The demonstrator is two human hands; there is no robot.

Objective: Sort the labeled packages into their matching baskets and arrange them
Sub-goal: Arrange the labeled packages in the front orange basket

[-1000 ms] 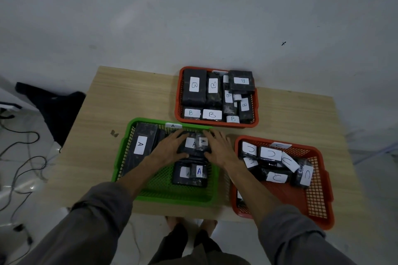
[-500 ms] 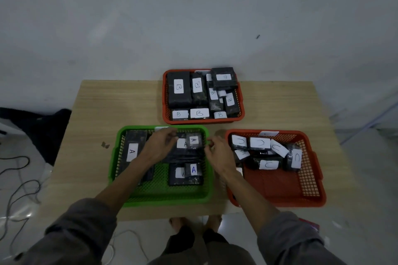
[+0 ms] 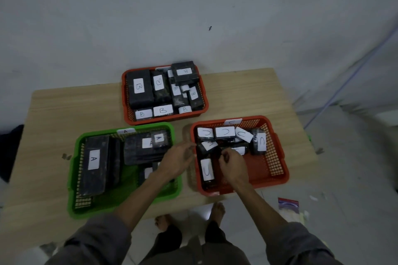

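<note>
Both hands have left the green basket (image 3: 120, 202), where half a second ago they rested on the packages marked A, and have moved to the right toward the near red basket (image 3: 277, 170). The camera view has also swung, so the tabletop (image 3: 53, 118) now sits lower and more tilted in the picture.

The left hand (image 3: 176, 162) hovers over the gap between the green basket and the near red basket, fingers loosely spread and pointing toward the red rim; its grip is open and holds nothing. The right hand (image 3: 233, 164) is inside the near red basket with fingers curled tight near a dark package (image 3: 207, 149) with a white label. Whether this grip pinches that package or another just beside it is hard to tell, because the fingertips are blurred and dark.

The near red basket holds black packages with white labels marked C, crowded along its far side, plus one long package (image 3: 206, 171) lying along its left wall. The green basket holds black packages marked A, including a large one (image 3: 94, 162) on its left side. A second red basket (image 3: 163, 117) at the far side of the tabletop is packed with packages marked B.
</note>
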